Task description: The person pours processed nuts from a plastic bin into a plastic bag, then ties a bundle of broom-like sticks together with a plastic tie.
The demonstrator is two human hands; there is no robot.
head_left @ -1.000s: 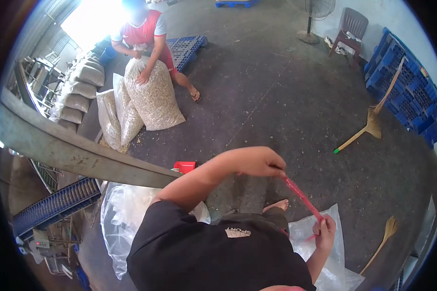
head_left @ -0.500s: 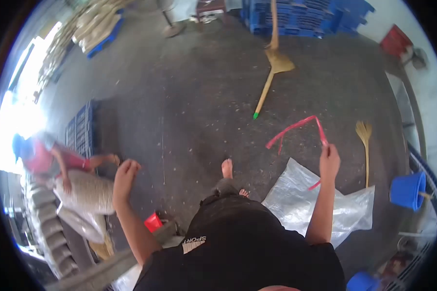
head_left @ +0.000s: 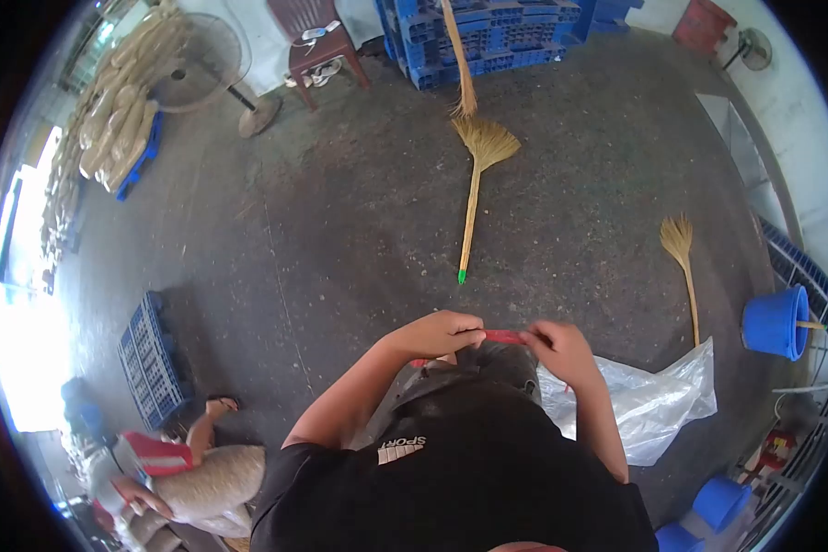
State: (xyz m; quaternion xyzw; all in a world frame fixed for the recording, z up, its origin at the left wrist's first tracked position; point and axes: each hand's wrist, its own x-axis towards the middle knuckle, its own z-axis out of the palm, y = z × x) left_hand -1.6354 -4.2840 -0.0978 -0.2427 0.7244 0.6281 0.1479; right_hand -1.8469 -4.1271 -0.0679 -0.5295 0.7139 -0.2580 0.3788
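Observation:
A short stretch of red plastic strip [head_left: 503,337] runs between my two hands, in front of my waist. My left hand [head_left: 446,333] is closed on one end of it, fingers pinched. The other end is pinched by my right hand [head_left: 558,348], thumb against the fingers. More red shows just below my left hand, and a thin bit hangs under the right. A clear plastic sheet [head_left: 649,405] lies crumpled on the floor beneath my right forearm.
Ahead on the floor lies a straw broom [head_left: 472,202]; another broom [head_left: 685,267] is at the right near a blue bucket [head_left: 773,322]. Blue pallets [head_left: 488,46], a chair [head_left: 320,51] and a fan [head_left: 253,115] stand farther off. A co-worker [head_left: 147,469] handles a filled sack [head_left: 216,483] at lower left.
My hands, wide apart before, have come together in front of me. The red strip, earlier dangling from my right hand, is now held between both. My view has also shifted.

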